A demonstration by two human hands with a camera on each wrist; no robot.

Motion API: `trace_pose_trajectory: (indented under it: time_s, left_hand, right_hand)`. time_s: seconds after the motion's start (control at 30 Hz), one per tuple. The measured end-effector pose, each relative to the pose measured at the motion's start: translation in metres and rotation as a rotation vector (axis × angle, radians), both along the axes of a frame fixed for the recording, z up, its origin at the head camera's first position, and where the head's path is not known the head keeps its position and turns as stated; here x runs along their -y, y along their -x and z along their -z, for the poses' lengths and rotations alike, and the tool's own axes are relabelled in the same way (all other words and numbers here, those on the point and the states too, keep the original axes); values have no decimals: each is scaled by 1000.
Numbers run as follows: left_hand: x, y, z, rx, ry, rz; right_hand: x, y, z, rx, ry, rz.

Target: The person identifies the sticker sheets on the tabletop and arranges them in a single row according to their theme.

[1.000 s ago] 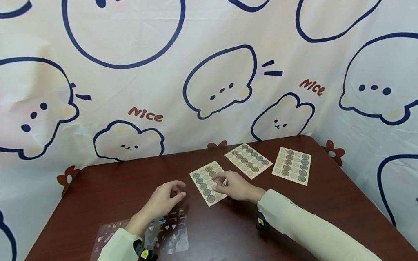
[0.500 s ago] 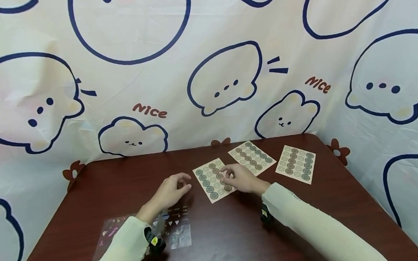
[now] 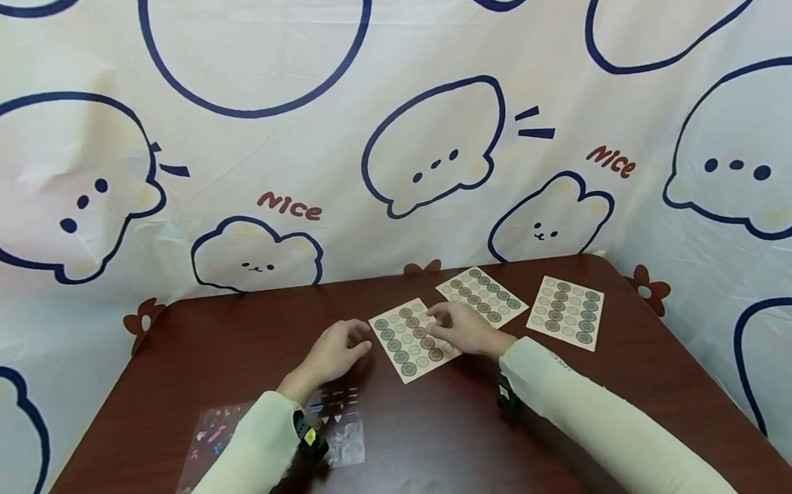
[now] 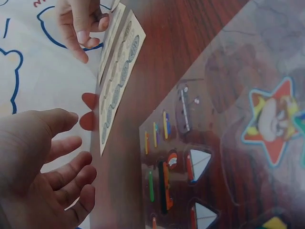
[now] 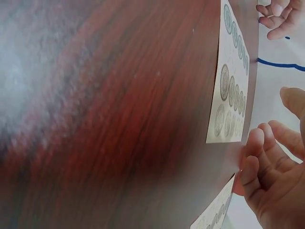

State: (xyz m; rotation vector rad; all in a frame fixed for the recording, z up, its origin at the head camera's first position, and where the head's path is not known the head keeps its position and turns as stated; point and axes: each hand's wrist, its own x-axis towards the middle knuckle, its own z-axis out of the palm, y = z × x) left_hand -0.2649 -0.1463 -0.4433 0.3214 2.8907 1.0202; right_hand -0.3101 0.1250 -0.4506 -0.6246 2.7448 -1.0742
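Note:
A cream sheet of round stickers (image 3: 404, 347), with rows of green, brown and pale circles, lies flat between my hands. My right hand (image 3: 468, 326) is over its right edge in the head view, fingers loosely bent with nothing between them. The right wrist view shows those fingers (image 5: 274, 157) relaxed, thumb apart. Just left of the sheet is my left hand (image 3: 337, 351), thumb and fingers parted and holding nothing; the left wrist view shows its palm side (image 4: 52, 176). Two similar sheets lie farther back, one behind the right hand (image 3: 476, 291) and one to the right (image 3: 566, 313).
Under the left forearm lies a clear plastic sticker sheet (image 3: 205, 448), partly hidden by the sleeve. The left wrist view shows a star character (image 4: 274, 119) and small sailboats on it. A white cartoon-printed cloth (image 3: 334, 166) stands behind the dark wooden table (image 3: 439, 445).
My right hand has shifted back and right, from over the middle of the near sheet to its right edge. The left hand has come a little closer to that sheet. The view has shifted slightly.

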Motion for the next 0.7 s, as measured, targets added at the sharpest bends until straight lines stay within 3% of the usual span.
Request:
trace_pose_trajectory:
  time_s: [0.4,0.7]
  left_hand:
    - [-9,0,9,24,19,-7]
    - [-23,0,16,24,98,-4]
  right_hand:
    - [-1,10,3,21,-61,34]
    - [0,13,5,37,-166,-67]
